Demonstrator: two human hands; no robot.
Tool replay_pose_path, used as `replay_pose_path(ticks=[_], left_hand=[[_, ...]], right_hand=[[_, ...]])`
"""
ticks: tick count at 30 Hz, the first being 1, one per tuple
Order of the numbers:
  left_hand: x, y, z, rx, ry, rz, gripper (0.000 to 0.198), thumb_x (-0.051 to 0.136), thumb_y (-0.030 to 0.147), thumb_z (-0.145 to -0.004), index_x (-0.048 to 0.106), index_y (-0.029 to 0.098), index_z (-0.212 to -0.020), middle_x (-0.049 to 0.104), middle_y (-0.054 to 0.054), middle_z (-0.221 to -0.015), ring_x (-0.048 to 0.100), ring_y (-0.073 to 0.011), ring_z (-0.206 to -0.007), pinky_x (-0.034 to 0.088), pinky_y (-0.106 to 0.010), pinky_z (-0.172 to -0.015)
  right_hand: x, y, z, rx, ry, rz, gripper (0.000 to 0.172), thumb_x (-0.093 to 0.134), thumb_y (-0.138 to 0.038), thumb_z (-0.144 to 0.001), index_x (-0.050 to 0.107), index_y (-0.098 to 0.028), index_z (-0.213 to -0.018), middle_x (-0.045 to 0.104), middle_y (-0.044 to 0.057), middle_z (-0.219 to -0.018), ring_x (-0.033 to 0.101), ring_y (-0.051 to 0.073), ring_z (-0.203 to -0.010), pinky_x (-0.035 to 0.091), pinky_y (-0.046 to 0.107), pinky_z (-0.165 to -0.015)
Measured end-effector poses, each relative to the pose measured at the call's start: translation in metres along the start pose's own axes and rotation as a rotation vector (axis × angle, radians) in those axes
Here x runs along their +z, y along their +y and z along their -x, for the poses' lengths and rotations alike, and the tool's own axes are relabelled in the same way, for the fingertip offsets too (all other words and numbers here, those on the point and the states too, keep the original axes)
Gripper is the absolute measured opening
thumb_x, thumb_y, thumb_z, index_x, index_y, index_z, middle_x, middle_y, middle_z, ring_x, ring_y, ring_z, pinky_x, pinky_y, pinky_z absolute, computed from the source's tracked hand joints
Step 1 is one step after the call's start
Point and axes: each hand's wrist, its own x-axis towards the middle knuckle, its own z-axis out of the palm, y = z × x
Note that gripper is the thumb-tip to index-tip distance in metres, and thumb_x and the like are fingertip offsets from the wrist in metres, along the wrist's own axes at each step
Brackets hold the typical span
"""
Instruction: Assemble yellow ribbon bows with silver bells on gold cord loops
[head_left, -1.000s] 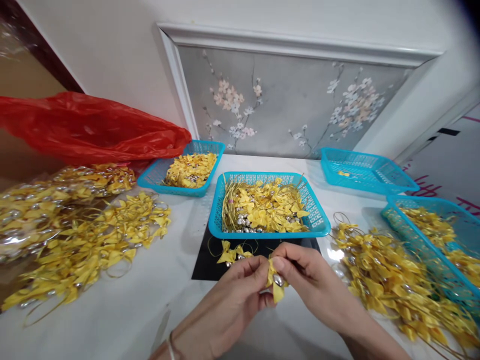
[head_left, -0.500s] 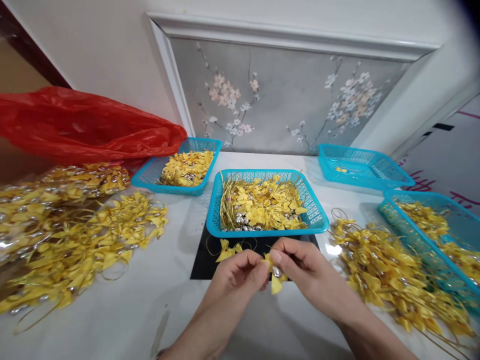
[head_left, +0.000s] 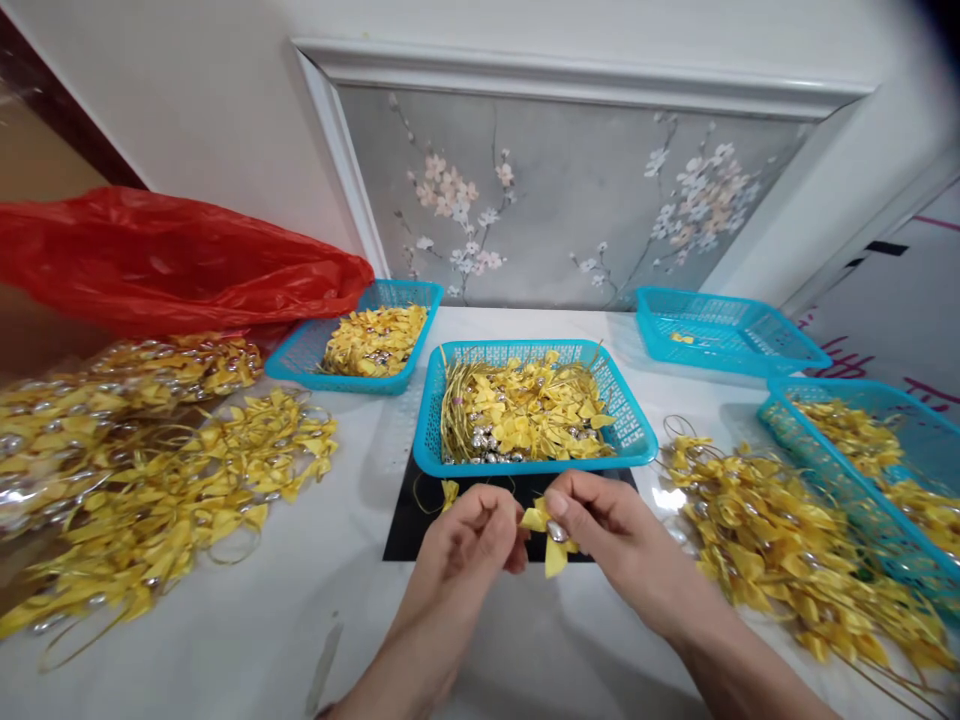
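Between the thumb and fingers of my right hand [head_left: 600, 520] is a yellow ribbon bow [head_left: 553, 560] with a silver bell-like bead [head_left: 557, 531] at its middle. Just left of it, my left hand [head_left: 476, 540] is closed in a pinch, a small gap from the bow; what its fingertips hold, if anything, is hidden. Under both hands lies a black mat [head_left: 403, 530]. A second yellow bow [head_left: 449, 494] rests on the mat, partly covered by my left hand. Directly behind stands a blue basket [head_left: 536, 466] filled with yellow bows, gold cords and silver beads.
A heap of bows [head_left: 780, 540] lies on the right beside another blue basket [head_left: 840, 490]. Farther back is a blue tray [head_left: 735, 330] holding one small yellow piece. On the left are a pile of bows [head_left: 187, 490], a basket [head_left: 352, 383] and a red plastic bag [head_left: 172, 260].
My left hand has drawn away from the bow and shifted slightly left, covering more of the second bow on the mat. My right hand keeps hold of its bow.
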Motion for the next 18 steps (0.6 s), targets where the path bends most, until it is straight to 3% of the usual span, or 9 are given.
replay_pose_path(ticks=[4, 7, 11, 18], left_hand=[[0.0032, 0.0020, -0.0016, 0.005, -0.026, -0.050, 0.030, 0.064, 0.039, -0.086, 0.057, 0.018, -0.065, 0.050, 0.002, -0.065, 0.044, -0.0149, -0.067, 0.035, -0.026, -0.065], [0.0073, 0.0005, -0.0018, -0.090, -0.082, 0.102, 0.031, 0.063, 0.034, -0.086, 0.052, 0.018, -0.061, 0.047, 0.002, -0.065, 0.041, -0.0143, -0.067, 0.035, -0.025, -0.065], [0.0094, -0.0032, -0.0011, -0.176, -0.144, 0.269, 0.028, 0.062, 0.029, -0.088, 0.054, 0.017, -0.063, 0.049, 0.002, -0.066, 0.042, -0.0128, -0.066, 0.037, -0.023, -0.064], [0.0050, 0.0006, -0.0020, -0.150, -0.072, 0.218, 0.024, 0.065, 0.043, -0.086, 0.063, 0.019, -0.080, 0.059, 0.000, -0.077, 0.052, -0.0138, -0.073, 0.046, -0.026, -0.071]], right_hand=[[0.0025, -0.0004, 0.0026, -0.022, -0.004, 0.014, 0.038, 0.048, -0.048, -0.093, 0.047, -0.020, -0.067, 0.042, -0.004, -0.063, 0.037, 0.012, -0.059, 0.032, 0.024, -0.054], [0.0052, 0.0011, 0.0057, -0.044, 0.038, -0.005, 0.037, 0.048, -0.047, -0.093, 0.046, -0.020, -0.068, 0.040, -0.005, -0.062, 0.036, 0.012, -0.059, 0.032, 0.024, -0.054], [0.0049, 0.0021, 0.0056, -0.019, 0.019, -0.087, 0.037, 0.048, -0.048, -0.093, 0.046, -0.020, -0.068, 0.042, -0.005, -0.063, 0.037, 0.011, -0.058, 0.033, 0.023, -0.054], [0.0011, 0.0017, 0.0008, 0.000, -0.062, 0.035, 0.040, 0.048, -0.051, -0.093, 0.051, -0.019, -0.069, 0.046, -0.003, -0.064, 0.039, 0.012, -0.059, 0.032, 0.024, -0.053]])
